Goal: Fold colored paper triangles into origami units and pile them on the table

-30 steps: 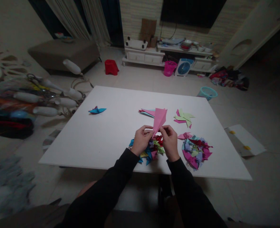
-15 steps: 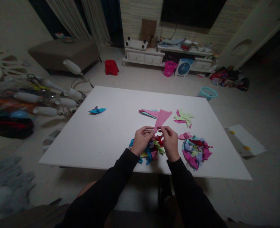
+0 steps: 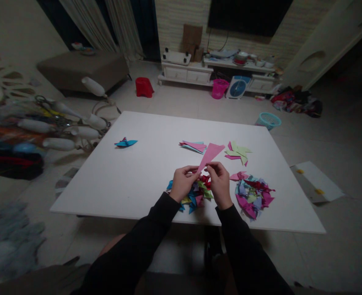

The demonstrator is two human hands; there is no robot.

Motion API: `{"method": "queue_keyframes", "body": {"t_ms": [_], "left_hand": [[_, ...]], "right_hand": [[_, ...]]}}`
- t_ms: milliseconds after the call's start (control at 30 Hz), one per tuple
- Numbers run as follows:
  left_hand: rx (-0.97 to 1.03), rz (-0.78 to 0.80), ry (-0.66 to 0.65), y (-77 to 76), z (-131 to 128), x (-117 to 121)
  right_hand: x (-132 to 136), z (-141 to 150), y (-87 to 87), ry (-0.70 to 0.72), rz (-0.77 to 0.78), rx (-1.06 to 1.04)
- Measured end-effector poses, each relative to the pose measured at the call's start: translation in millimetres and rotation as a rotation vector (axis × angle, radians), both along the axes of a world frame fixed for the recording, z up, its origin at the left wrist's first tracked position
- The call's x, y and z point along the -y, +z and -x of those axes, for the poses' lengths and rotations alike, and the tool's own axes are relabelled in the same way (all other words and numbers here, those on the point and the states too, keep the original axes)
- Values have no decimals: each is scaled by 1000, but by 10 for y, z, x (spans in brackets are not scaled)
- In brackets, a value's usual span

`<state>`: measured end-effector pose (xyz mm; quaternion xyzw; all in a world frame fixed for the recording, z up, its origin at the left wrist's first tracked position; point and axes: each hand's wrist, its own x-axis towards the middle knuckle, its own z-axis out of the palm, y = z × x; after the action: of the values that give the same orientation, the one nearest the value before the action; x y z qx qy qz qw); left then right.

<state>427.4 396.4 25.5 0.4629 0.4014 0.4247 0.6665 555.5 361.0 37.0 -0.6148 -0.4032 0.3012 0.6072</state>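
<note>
My left hand (image 3: 183,181) pinches the narrow lower end of a pink folded paper (image 3: 211,153), which points up and away with its wide end to the right. Fingers of my right hand (image 3: 219,182) close at the paper's right edge, near the same narrow end. Beneath my hands lies a heap of small folded paper pieces (image 3: 196,197) in blue, red, green and yellow, partly hidden by them. Just beyond rests a stack of pink and light-blue folded papers (image 3: 193,146). Green and pink folded papers (image 3: 238,151) lie to its right.
Another pile of folded paper pieces (image 3: 254,196) sits on the white table (image 3: 113,180) at right. A blue folded paper piece (image 3: 125,143) lies far left. A lamp with several white shades (image 3: 85,132) stands beside the left edge; a light-blue basket (image 3: 268,119) is behind the right corner.
The pink folded paper has tilted slightly, its wide end shifting a little right and down. Both hands stay nearly in place, with small finger movements.
</note>
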Motion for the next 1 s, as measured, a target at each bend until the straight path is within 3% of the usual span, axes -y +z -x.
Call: {"method": "queue_keyframes", "body": {"t_ms": [1000], "left_hand": [[40, -9, -69, -13, -24, 12]], "right_hand": [[10, 24, 60, 12, -31, 7]]}}
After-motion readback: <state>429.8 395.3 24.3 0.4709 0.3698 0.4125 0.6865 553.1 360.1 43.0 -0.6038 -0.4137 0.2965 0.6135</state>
